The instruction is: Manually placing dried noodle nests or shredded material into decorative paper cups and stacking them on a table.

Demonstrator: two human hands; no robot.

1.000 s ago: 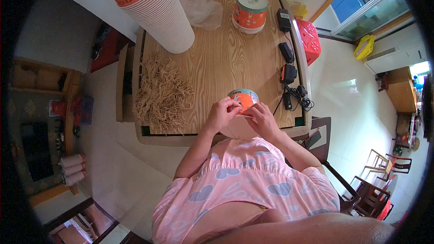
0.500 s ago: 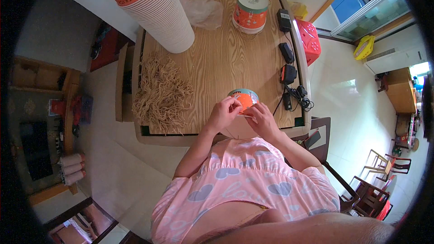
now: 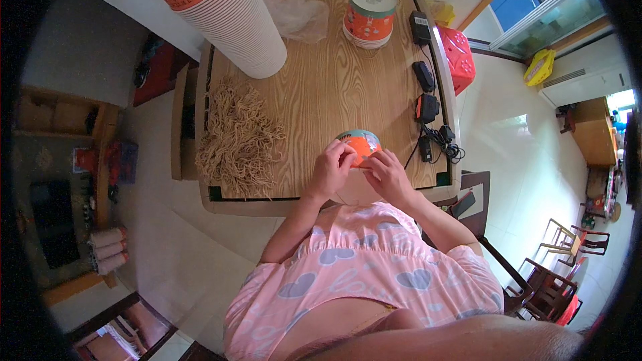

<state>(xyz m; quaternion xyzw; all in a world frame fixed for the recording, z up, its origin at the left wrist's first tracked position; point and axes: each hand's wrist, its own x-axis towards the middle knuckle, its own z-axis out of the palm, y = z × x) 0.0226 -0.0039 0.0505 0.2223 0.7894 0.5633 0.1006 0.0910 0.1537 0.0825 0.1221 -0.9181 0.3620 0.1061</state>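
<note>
Both your left hand and your right hand pinch the orange cup — it sits between them — with tan cords (a tangled heap) left of your left hand.

Along the right side of the table I see a black power adapter, a smaller black block, a black-and-orange block and a tangle of black cable, while a crumpled clear plastic bag lies toward the far edge. Just beyond the right edge stands a red plastic stool. Farther right, a yellow bag sits beside a white vented unit, and wooden chairs stand on the glossy pale floor.
</note>
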